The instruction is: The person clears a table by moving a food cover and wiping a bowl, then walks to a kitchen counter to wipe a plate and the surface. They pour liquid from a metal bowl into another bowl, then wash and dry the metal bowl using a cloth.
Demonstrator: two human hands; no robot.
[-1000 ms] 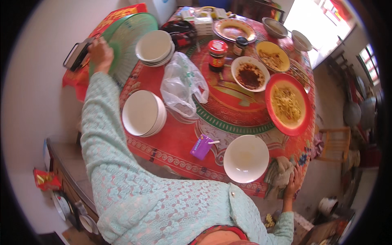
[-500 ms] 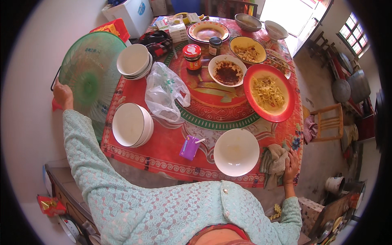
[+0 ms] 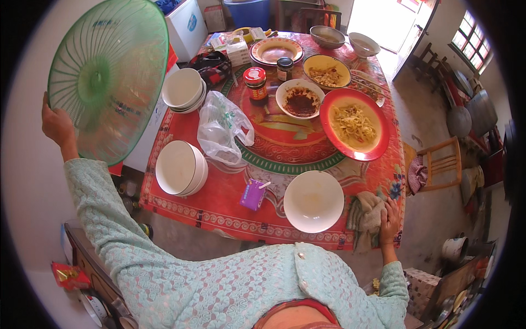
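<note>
My left hand (image 3: 59, 123) grips the rim of a big round green mesh food cover (image 3: 123, 71), held up and tilted beyond the table's left side. My right hand (image 3: 390, 220) lies with fingers stretched on the table's near right edge, against a crumpled greenish-brown cloth (image 3: 366, 216). A large white bowl (image 3: 313, 201) stands left of the cloth. Near the cover are two stacks of white bowls, one closer to me (image 3: 178, 167) and one farther off (image 3: 182, 88). A crumpled clear plastic bag (image 3: 220, 129) lies beside them.
On the red patterned table (image 3: 257, 222) are a purple drink carton (image 3: 252, 194), a red-rimmed dish of shredded food (image 3: 356, 125), a bowl of dark sauce (image 3: 301, 98), a red-lidded jar (image 3: 256, 86) and a yellow bowl of food (image 3: 327, 71). A wooden chair (image 3: 442, 164) stands at right.
My left hand has raised the green food cover up and away from the table's left edge. My right hand stays by the cloth. The whole view has shifted slightly.
</note>
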